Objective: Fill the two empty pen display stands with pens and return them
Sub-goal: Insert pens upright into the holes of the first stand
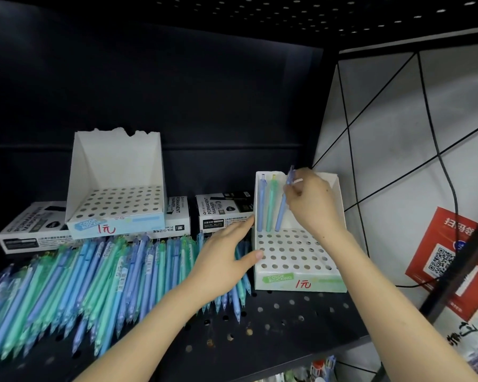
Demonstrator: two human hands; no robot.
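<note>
Gripping: the right hand [309, 202] pinches the top end of a blue pen [281, 213] between its fingertips. The pen leans, with its lower end at a back-row hole of the right stand [298, 282], right of centre frame.
Left hand [224, 260]: open with straight fingers, lying over the loose pens [94, 271]. The thumb touches the right stand's left front corner and is judged to be steadying it.
Right stand: two pens [260, 208] stand upright at the left of the back row. The remaining holes are vacant, so filling has barely begun.
Left stand [116, 224]: left of centre, holding no pens, perched on marker boxes [221, 213]. Its top rim is torn.
Loose pens: a blue and green heap, overlapping, across the lower left of the shelf [273, 326].
Handling, pen: judged light, stiff and smooth-barrelled, so it may roll or slip. A pinch near the top steers the tip into a hole.
Handling, stand: thin card, judged light, easily tipped or crushed, and top-heavy once full. Best taken low, by both side walls.
Edges: the right stand's tall back wall crowds the fingers at the back row. The wire grid [351, 133] lies just beyond its right wall.
Open room: bare perforated shelf in front of the right stand, lower centre, and dark clear space above both stands.
</note>
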